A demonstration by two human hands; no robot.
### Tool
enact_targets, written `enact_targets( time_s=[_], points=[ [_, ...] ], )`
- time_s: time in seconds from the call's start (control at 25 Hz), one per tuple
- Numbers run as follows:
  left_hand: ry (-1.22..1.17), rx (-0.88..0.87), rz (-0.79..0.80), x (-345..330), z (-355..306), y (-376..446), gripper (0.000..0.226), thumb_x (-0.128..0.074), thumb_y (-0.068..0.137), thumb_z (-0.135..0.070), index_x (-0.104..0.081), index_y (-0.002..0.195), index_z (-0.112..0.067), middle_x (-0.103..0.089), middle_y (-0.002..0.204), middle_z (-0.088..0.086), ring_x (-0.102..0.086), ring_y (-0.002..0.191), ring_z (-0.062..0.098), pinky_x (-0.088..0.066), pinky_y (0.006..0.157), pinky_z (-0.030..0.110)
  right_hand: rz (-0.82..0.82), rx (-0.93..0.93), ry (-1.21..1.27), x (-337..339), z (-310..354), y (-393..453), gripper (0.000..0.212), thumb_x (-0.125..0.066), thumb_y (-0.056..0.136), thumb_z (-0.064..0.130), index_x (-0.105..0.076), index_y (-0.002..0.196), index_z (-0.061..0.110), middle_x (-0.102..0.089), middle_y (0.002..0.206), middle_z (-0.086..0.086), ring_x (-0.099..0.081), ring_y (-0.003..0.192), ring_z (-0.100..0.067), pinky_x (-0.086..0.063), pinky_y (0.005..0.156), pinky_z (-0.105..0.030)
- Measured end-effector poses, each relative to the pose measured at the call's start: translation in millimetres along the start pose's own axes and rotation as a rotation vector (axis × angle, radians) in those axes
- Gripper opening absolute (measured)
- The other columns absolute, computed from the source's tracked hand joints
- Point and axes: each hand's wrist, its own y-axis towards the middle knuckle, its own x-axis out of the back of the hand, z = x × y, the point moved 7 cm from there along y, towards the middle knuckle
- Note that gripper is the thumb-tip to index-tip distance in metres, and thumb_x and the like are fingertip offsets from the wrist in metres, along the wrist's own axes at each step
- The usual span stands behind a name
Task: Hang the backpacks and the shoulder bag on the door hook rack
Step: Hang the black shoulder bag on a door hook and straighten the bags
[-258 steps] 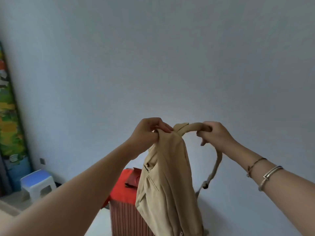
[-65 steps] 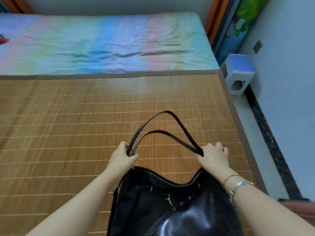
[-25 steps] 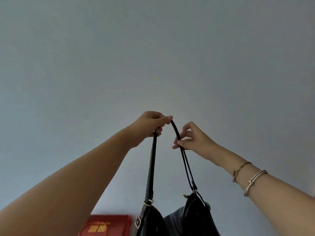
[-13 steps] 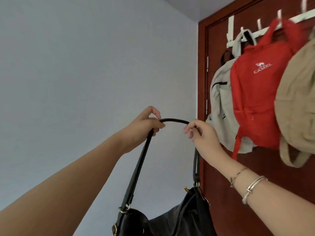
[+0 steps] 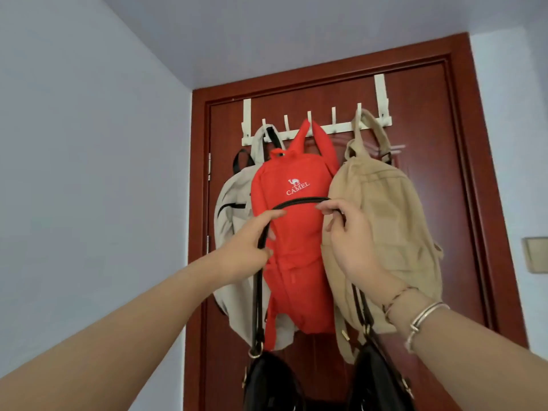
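Note:
A white over-door hook rack (image 5: 335, 128) hangs on the red-brown door (image 5: 430, 179). Three backpacks hang from it: a light grey one (image 5: 234, 203) at the left, a red one (image 5: 293, 232) in the middle, a beige one (image 5: 382, 221) at the right. I hold the black shoulder bag (image 5: 267, 384) up in front of them by its thin black strap (image 5: 299, 202). My left hand (image 5: 252, 241) grips the strap's left side, my right hand (image 5: 347, 232) pinches its right side. The strap's top arches across the red backpack, below the hooks.
A pale wall (image 5: 89, 173) stands close on the left of the door. A beige switch plate (image 5: 536, 255) sits on the wall to the right. Bare hooks (image 5: 333, 114) show between the red and beige backpacks' straps.
My view has swung right, so the door and rack now face me. Both hands have carried the bag's strap across in front of the red backpack.

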Motion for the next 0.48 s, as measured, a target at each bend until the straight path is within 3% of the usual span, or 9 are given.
enact_targets(
  time_s=[0.12, 0.2, 0.32, 0.48],
  points=[
    [-0.038, -0.075, 0.003, -30.4, -34.1, 76.5, 0.068, -0.045, 0.086, 0.011, -0.037, 0.14, -0.03, -0.05, 0.115, 0.001, -0.047, 0.06, 0.006, -0.047, 0.053, 0.015, -0.018, 0.03, -0.05, 46.0, -36.6, 52.8, 0.037, -0.033, 0.085, -0.01, -0.06, 0.094, 0.012, -0.059, 0.092, -0.003, -0.05, 0.075, -0.01, -0.04, 0.075, -0.028],
    [-0.093, -0.113, -0.005, -53.4, -55.6, 128.0, 0.067, -0.043, 0.085, 0.014, -0.039, 0.139, -0.026, -0.053, 0.124, 0.001, -0.051, 0.069, 0.011, -0.043, 0.045, 0.014, -0.012, 0.054, -0.129, 76.8, -58.8, 94.2, 0.034, -0.034, 0.085, -0.006, -0.058, 0.094, 0.018, -0.059, 0.093, 0.004, -0.051, 0.074, -0.01, -0.042, 0.073, -0.031],
    [-0.209, -0.138, -0.066, -76.1, -76.6, 203.4, 0.062, -0.033, 0.085, 0.016, -0.046, 0.135, -0.019, -0.055, 0.125, 0.006, -0.051, 0.077, 0.016, -0.037, 0.047, 0.023, 0.053, 0.089, -0.272, 111.5, -91.1, 155.6, 0.034, -0.035, 0.086, -0.001, -0.055, 0.093, 0.025, -0.062, 0.098, 0.002, -0.053, 0.079, -0.015, -0.046, 0.073, -0.039],
    [-0.384, -0.167, -0.169, -94.5, -100.9, 294.9, 0.054, -0.03, 0.088, 0.01, -0.052, 0.127, -0.019, -0.058, 0.109, 0.001, -0.048, 0.063, 0.008, -0.032, 0.043, 0.019, 0.136, 0.167, -0.306, 131.2, -118.2, 221.9, 0.039, -0.039, 0.084, -0.006, -0.053, 0.103, 0.025, -0.059, 0.104, 0.0, -0.057, 0.072, 0.003, -0.044, 0.062, -0.015]
  ],
)
